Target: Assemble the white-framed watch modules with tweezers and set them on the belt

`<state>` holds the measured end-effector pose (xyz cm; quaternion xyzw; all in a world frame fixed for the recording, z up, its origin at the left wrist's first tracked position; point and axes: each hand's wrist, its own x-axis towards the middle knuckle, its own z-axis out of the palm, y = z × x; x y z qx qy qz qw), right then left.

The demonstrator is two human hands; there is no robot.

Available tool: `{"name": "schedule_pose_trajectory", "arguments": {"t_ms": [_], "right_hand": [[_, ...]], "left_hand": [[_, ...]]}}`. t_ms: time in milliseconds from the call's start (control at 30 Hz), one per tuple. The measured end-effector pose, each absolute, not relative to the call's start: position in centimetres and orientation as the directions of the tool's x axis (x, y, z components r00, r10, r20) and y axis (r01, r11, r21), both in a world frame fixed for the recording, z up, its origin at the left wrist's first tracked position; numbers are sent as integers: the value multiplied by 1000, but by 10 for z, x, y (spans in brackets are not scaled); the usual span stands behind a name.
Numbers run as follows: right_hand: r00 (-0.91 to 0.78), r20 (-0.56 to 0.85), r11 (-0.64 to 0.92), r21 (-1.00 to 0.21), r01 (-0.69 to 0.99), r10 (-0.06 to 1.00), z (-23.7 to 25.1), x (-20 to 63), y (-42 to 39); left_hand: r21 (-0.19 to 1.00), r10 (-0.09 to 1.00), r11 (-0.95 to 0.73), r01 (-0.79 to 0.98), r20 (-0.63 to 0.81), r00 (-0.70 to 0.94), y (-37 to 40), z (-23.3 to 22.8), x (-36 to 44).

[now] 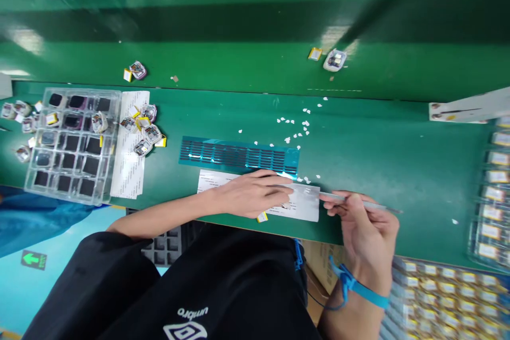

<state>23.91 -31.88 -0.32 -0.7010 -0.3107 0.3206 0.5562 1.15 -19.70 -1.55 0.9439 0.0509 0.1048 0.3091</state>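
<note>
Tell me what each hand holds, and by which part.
Right hand pinches tweezers around their middle. Left hand lies flat on the white sheet, gripping nothing visible.

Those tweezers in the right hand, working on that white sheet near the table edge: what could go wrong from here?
The tweezers in the right hand point toward the left hand pressing the white sheet; a slip might jab a finger. The small yellow part lies right at the table edge and could be nudged off. The loose white bits scattered beyond the teal strip might get swept about.
</note>
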Motion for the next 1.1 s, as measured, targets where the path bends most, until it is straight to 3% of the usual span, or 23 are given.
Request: {"name": "schedule_pose_trajectory", "arguments": {"t_ms": [67,133,233,300,400,500,667,1100], "right_hand": [[634,-55,-132,-989,74,771,3,234,-311],[667,3,-67,-994,80,745,12,224,-303],[696,78,12,-995,99,714,26,203,-294],[690,97,15,-992,124,718,33,190,-288],[652,76,-26,-989,146,754,38,175,-279],[611,34,-63,-989,137,791,37,169,-273],[609,84,-105,-957,269,789,35,169,-272],[544,177,-91,-899,429,820,31,172,-269]], "left_hand": [[714,245,-699,39,189,951,-196,-11,10],[860,401,-505,69,163,902,-194,-4,7],[987,610,-134,86,14,792,-189,5,4],[994,652,85,72,-110,750,-185,9,3],[959,596,282,26,-197,778,-180,11,3],[950,553,311,-11,-172,815,-178,11,2],[939,504,344,11,-194,841,-180,13,1],[922,479,383,60,-254,840,-181,15,-1]]}}
